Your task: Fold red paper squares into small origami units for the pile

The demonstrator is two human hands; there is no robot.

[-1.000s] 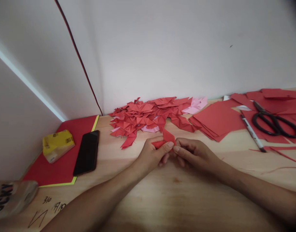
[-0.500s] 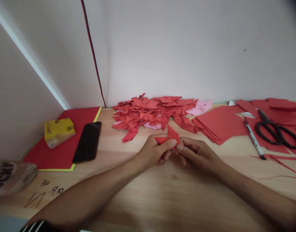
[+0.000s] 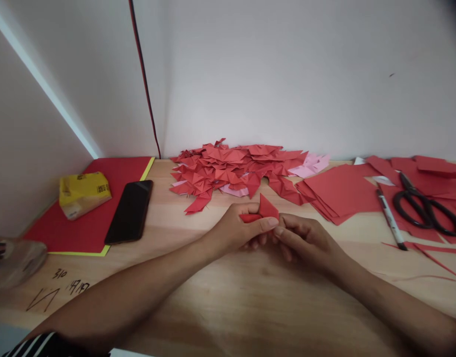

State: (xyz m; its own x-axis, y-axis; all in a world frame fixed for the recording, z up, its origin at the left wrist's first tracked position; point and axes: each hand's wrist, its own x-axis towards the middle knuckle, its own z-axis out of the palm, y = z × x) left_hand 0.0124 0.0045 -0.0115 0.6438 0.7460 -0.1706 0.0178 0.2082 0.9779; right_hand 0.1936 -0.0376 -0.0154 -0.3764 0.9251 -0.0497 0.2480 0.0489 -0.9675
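Between my hands, above the wooden table, is a small folded piece of red paper point(image 3: 268, 207) with one pointed flap standing up. My left hand point(image 3: 246, 229) pinches it, thumb across the front and fingers behind. The thumb and fingers of my right hand point(image 3: 297, 235) close on its lower right edge, where the paper is mostly covered. Just beyond my hands lies a heap of folded red paper pieces point(image 3: 228, 166), with a few pink folded pieces point(image 3: 310, 164) among them. A stack of flat red paper sheets point(image 3: 343, 191) lies right of the heap.
On the right are black-handled scissors point(image 3: 428, 208), a marker point(image 3: 392, 220) and thin red paper strips point(image 3: 436, 248). On the left, a black phone point(image 3: 129, 212) and a yellow packet point(image 3: 85, 193) rest on red sheets point(image 3: 64, 235). A clear plastic wrapper point(image 3: 18, 263) is at far left. The wall stands behind.
My left thumb has shifted slightly right across the red paper, covering more of its lower part. Both hands keep their hold. The camera view has tilted a little.
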